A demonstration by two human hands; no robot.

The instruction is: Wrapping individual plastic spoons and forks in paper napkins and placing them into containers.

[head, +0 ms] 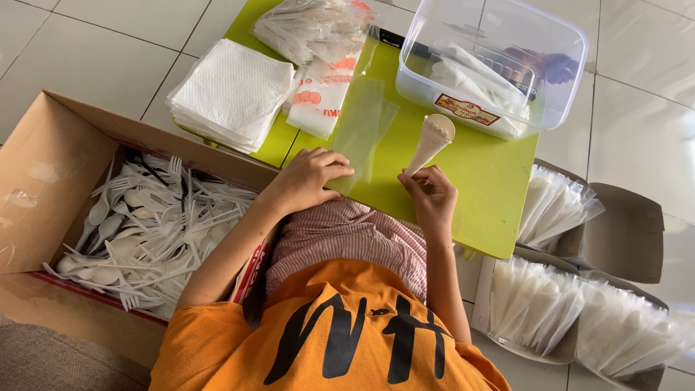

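My right hand (432, 194) pinches the narrow end of a white napkin-wrapped cutlery roll (430, 142), held upright over the lime-green table (478, 181). My left hand (311, 177) rests with curled fingers on the near end of a stack of clear plastic sleeves (365, 123) lying flat on the table. An orange shirt and striped cloth fill the bottom of the view.
A cardboard box (43, 166) of white plastic forks and spoons sits at left. A napkin stack (232, 93), bagged packets (318, 29) and a clear plastic tub (499, 65) stand at the back. Boxes of wrapped cutlery packs (557, 304) lie at right on the tiled floor.
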